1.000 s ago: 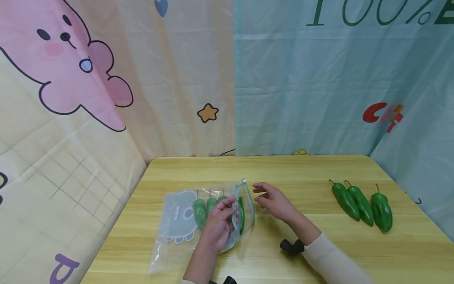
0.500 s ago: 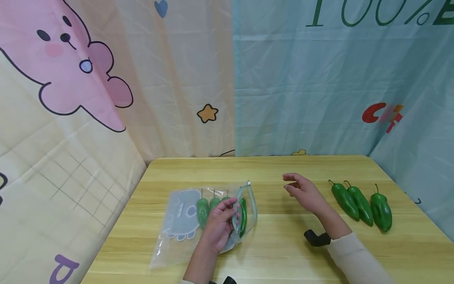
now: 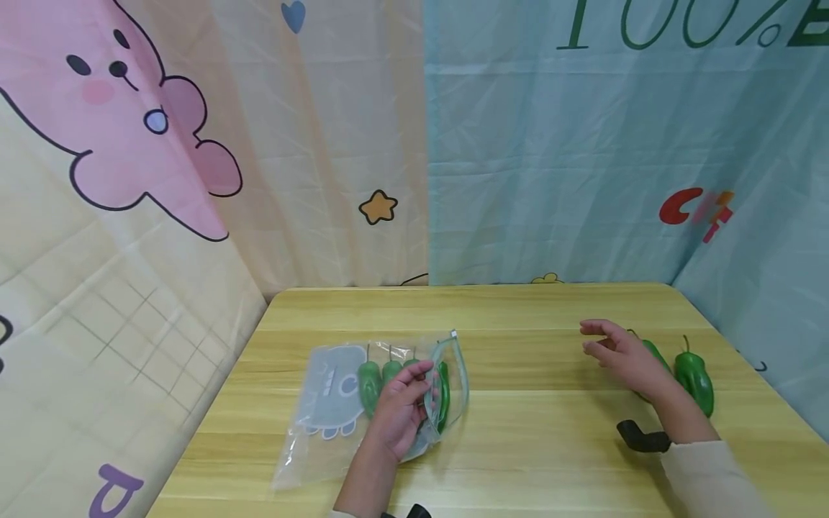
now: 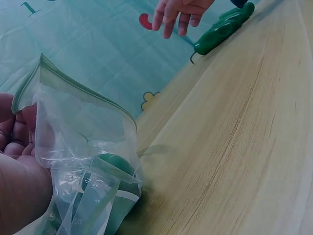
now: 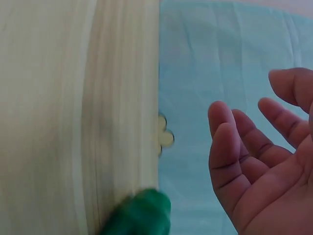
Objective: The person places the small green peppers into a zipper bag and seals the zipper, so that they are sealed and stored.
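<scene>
My left hand holds the mouth of a clear zip bag with a pale blue print, which lies on the table at centre left. Several green peppers show through its plastic. In the left wrist view, the green-edged mouth of the bag stands up and gapes beside the fingers. My right hand, holding nothing, hovers at the right with fingers loosely bent. It partly covers a group of loose green peppers. Low in the right wrist view, a blurred pepper appears beside that hand.
The wooden table reaches back to a printed cloth backdrop. Another cloth hangs along the right side. A black wrist mount sticks out from the right forearm.
My right hand has moved right, from beside the bag's mouth to over the loose peppers. The left hand keeps its hold; the bag shifted slightly right at first.
</scene>
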Tool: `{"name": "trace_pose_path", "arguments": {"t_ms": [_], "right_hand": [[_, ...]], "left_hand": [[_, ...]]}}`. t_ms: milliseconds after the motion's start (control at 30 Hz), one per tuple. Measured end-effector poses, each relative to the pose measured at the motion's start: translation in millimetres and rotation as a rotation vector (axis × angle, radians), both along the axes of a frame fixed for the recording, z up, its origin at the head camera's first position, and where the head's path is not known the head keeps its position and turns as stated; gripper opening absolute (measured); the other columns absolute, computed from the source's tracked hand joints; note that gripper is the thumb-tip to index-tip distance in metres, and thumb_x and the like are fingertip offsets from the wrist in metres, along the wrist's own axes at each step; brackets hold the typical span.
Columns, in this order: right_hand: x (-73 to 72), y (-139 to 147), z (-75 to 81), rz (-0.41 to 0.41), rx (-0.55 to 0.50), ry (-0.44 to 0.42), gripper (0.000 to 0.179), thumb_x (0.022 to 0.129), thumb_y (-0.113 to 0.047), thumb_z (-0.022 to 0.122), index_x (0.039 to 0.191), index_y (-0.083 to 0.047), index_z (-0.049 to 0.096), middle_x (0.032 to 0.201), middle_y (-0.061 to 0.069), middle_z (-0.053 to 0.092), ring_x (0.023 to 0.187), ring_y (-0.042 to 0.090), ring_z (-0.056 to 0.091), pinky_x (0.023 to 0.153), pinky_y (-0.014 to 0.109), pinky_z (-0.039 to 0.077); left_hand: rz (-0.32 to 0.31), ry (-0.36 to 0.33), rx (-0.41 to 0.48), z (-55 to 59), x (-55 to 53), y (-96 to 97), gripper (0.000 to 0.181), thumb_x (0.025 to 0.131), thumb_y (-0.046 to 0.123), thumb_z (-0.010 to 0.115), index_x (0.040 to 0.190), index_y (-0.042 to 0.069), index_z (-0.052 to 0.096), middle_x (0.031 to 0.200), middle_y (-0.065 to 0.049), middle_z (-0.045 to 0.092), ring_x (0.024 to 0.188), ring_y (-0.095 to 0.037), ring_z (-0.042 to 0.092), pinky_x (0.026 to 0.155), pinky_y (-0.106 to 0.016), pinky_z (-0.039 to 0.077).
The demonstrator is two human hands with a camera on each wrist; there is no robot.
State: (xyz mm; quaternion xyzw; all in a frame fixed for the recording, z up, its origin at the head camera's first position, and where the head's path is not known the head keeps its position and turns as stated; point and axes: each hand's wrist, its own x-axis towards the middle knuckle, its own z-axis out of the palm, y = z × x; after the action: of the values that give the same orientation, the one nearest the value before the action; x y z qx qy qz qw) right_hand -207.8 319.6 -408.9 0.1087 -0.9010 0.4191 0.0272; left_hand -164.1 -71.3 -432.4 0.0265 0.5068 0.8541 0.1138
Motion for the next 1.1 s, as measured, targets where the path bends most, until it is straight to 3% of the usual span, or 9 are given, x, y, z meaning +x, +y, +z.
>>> {"name": "trace_pose_path", "arguments": {"t_ms": [100,133,200,267,333,400,500,833,1100], "right_hand": [[2.6,18.8,1.2,-0.023,0.051,0.015,0.049,0.104,-0.024,0.051,0.143,0.004,0.041,0.138,0.029,0.048,0.096,-0.001,0.056,0.072,0.027,0.053],[3.6,25.2,1.5,-0.032,0.064,0.020,0.049,0.105,-0.024,0.051,0.143,0.005,0.041,0.137,0.030,0.047,0.095,-0.003,0.055,0.072,0.026,0.053],[5.5,37.7,1.9,-0.052,0.088,0.023,0.049,0.105,-0.024,0.049,0.142,0.007,0.040,0.137,0.032,0.046,0.098,0.005,0.059,0.071,0.025,0.053],[7.6,48.1,2.6,-0.084,0.127,0.023,0.050,0.106,-0.025,0.048,0.141,0.009,0.039,0.136,0.033,0.046,0.104,0.023,0.061,0.071,0.027,0.053],[9.5,56.9,3.3,-0.112,0.160,0.013,0.051,0.106,-0.026,0.046,0.141,0.010,0.039,0.136,0.035,0.045,0.110,0.043,0.057,0.075,0.036,0.055],[11.2,63.5,3.7,-0.125,0.182,-0.003,0.054,0.106,-0.028,0.045,0.141,0.012,0.037,0.136,0.036,0.043,0.114,0.053,0.050,0.079,0.047,0.055],[12.7,69.4,3.8,-0.125,0.185,-0.024,0.056,0.106,-0.029,0.045,0.143,0.013,0.034,0.138,0.038,0.040,0.117,0.057,0.046,0.085,0.059,0.050],[11.1,73.4,-3.4,-0.090,0.208,-0.054,0.054,0.106,-0.021,0.048,0.142,0.016,0.032,0.138,0.042,0.036,0.117,0.059,0.046,0.087,0.062,0.048],[8.5,65.9,-10.4,-0.066,0.223,-0.035,0.053,0.104,-0.019,0.051,0.140,0.016,0.036,0.136,0.041,0.041,0.115,0.056,0.051,0.081,0.049,0.054]], "left_hand": [[0.001,0.002,0.003,-1.4,0.4,-0.2,0.025,0.094,-0.002,0.053,0.116,0.006,0.063,0.102,-0.003,0.060,0.080,-0.011,0.059,0.066,-0.019,0.050],[0.000,0.000,0.004,-1.3,0.4,-0.2,0.026,0.094,-0.002,0.053,0.116,0.006,0.063,0.102,-0.003,0.060,0.080,-0.011,0.059,0.066,-0.020,0.050],[0.000,-0.005,0.006,-1.1,0.3,-0.1,0.026,0.094,-0.002,0.053,0.116,0.007,0.063,0.102,-0.003,0.060,0.080,-0.011,0.059,0.066,-0.020,0.050],[0.004,-0.014,0.011,-1.2,0.1,0.0,0.026,0.094,-0.002,0.053,0.116,0.007,0.064,0.103,-0.003,0.060,0.080,-0.011,0.059,0.066,-0.020,0.050],[0.005,-0.019,0.012,-1.3,0.0,0.0,0.026,0.094,-0.002,0.053,0.116,0.007,0.064,0.103,-0.003,0.061,0.080,-0.011,0.059,0.066,-0.020,0.050],[0.007,-0.022,0.015,-1.6,0.1,-0.2,0.026,0.094,-0.002,0.053,0.116,0.006,0.064,0.103,-0.003,0.061,0.080,-0.011,0.059,0.066,-0.020,0.051],[0.009,-0.021,0.015,-1.6,0.4,-0.5,0.026,0.094,-0.002,0.053,0.117,0.006,0.063,0.102,-0.003,0.061,0.080,-0.011,0.059,0.066,-0.020,0.051],[0.015,-0.024,0.013,-0.6,0.5,-1.1,0.026,0.094,-0.002,0.054,0.118,0.004,0.062,0.102,-0.003,0.060,0.080,-0.011,0.059,0.066,-0.020,0.050],[0.018,-0.024,0.006,-0.3,0.3,-1.3,0.027,0.094,-0.002,0.053,0.119,0.003,0.062,0.103,-0.003,0.060,0.080,-0.011,0.058,0.065,-0.020,0.050]]}}
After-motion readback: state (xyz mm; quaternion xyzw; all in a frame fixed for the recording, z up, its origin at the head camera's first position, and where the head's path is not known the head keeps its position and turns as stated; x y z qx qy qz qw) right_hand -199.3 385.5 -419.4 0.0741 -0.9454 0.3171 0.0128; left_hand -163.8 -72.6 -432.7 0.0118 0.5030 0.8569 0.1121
